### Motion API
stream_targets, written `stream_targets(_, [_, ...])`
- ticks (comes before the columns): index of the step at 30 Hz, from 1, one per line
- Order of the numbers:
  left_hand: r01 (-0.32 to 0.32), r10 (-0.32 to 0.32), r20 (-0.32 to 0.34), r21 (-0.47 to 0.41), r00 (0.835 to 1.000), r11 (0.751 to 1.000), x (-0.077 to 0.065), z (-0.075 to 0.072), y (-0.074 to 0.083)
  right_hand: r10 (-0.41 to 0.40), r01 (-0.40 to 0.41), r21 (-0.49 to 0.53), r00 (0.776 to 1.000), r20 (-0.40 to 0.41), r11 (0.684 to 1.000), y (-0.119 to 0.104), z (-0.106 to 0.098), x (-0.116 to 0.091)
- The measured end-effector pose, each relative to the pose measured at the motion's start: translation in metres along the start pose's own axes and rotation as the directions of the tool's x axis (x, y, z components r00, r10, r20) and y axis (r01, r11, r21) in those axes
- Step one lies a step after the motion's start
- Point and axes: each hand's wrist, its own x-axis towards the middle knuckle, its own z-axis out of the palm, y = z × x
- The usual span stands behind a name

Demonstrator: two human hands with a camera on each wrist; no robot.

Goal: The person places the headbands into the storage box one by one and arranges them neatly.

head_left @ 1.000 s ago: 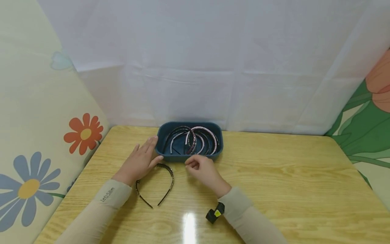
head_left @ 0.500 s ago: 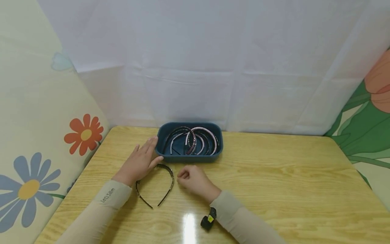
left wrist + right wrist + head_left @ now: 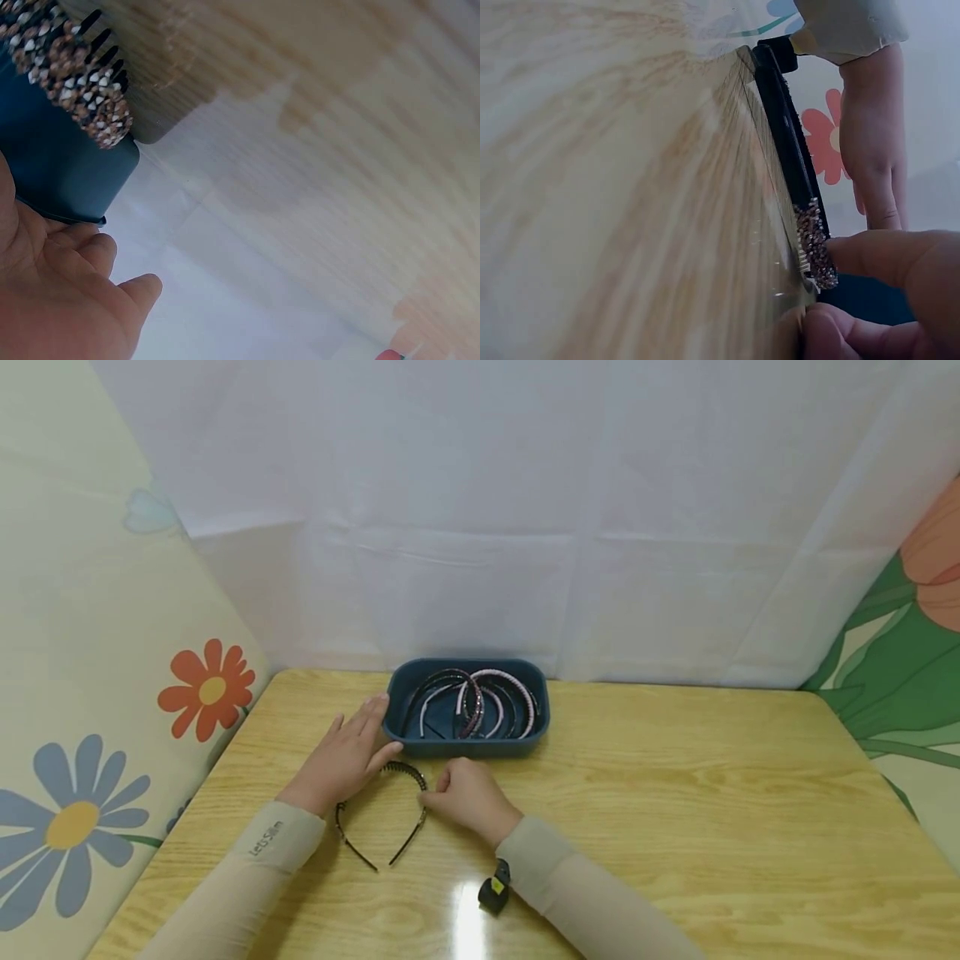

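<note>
A dark headband (image 3: 417, 835) with a beaded, sparkling band lies on the table, its two ends toward me. With curled fingers, my right hand (image 3: 468, 797) has thumb and forefinger at the headband's right side. Up close in the right wrist view, the forefinger touches the beaded part (image 3: 815, 240) and the thumb is just beside it. My left hand (image 3: 341, 764) rests with extended fingers against the left end of a dark blue tray (image 3: 450, 748), its thumb at the near rim. It hides part of the headband's left side. Several headbands (image 3: 517, 681), some dark and some pale pink, lie inside the tray.
The wooden table (image 3: 675, 793) stretches far to the right. A white cloth (image 3: 480, 568) hangs behind the tray, and flower-printed sheets (image 3: 82, 652) stand at the sides. A black wrist device (image 3: 493, 893) hangs below the right sleeve.
My right hand has moved from the tray's near edge toward me and left, reaching the headband on the table. The left hand, tray and headband have stayed in place.
</note>
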Motion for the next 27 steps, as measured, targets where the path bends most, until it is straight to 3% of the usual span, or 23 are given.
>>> stream_targets(12, [0.003, -0.003, -0.001, -0.005, 1.0, 1.0, -0.001, -0.002, 0.002, -0.037, 0.036, -0.082, 0.999, -0.017, 0.996, 0.0, -0.003, 0.0])
stream_targets(22, [0.005, -0.005, -0.012, -0.008, 1.0, 1.0, 0.0, -0.002, 0.003, 0.004, -0.003, -0.058, 1.0, 0.014, 0.998, 0.005, -0.018, -0.006])
stream_targets(27, [0.01, -0.01, 0.0, -0.019, 1.0, 1.0, -0.001, -0.002, 0.004, 0.019, -0.021, 0.04, 0.998, 0.053, 0.999, 0.009, -0.026, -0.009])
